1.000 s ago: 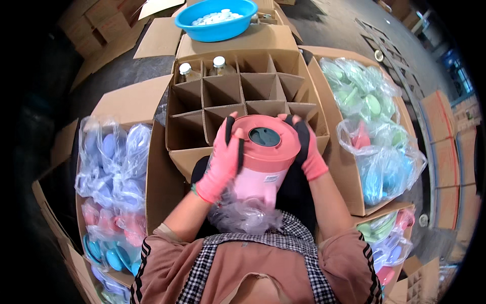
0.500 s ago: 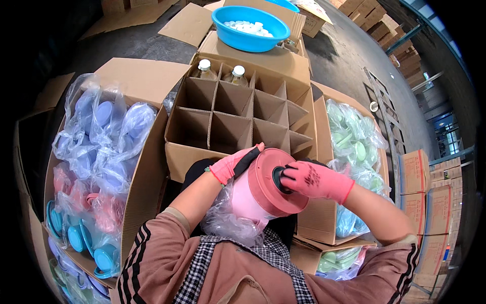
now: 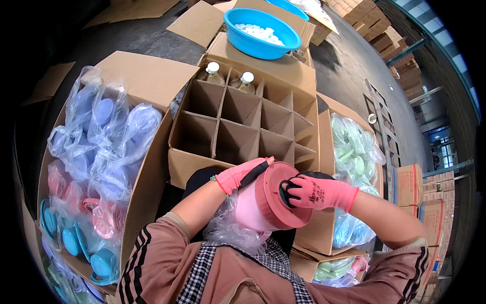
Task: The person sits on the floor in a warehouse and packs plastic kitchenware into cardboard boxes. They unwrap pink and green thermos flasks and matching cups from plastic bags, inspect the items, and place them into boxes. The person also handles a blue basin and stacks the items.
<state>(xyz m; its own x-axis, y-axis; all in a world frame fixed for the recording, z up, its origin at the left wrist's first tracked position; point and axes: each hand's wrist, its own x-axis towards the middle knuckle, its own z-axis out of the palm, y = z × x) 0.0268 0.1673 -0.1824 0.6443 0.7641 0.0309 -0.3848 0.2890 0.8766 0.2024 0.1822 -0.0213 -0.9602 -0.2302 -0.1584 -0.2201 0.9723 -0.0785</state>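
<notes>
A pink cylindrical jug [image 3: 248, 209], probably a flask shell, lies tilted across my lap with clear plastic wrap [image 3: 226, 226] around its lower part. Its wide, darker pink round end [image 3: 268, 195] faces up and to the right, with a dark round piece [image 3: 285, 194] at the centre. My left hand [image 3: 242, 175], in a pink and black glove, steadies the jug along its upper left side. Gloved the same way, my right hand [image 3: 313, 191] curls its fingers onto the dark centre piece. Those fingertips are partly hidden.
Ahead stands a divided carton [image 3: 190, 158] with two white-capped bottles [image 3: 246, 82] in its far cells. Beyond is a blue basin [image 3: 238, 43] of small white pieces. Cartons of bagged plastic parts [image 3: 104, 116] flank me left and right, with stacked boxes [image 3: 407, 180] farther right.
The view has shifted slightly, so the cartons sit a little lower and farther right. My right hand has turned somewhat over the dark centre piece; my left keeps its hold.
</notes>
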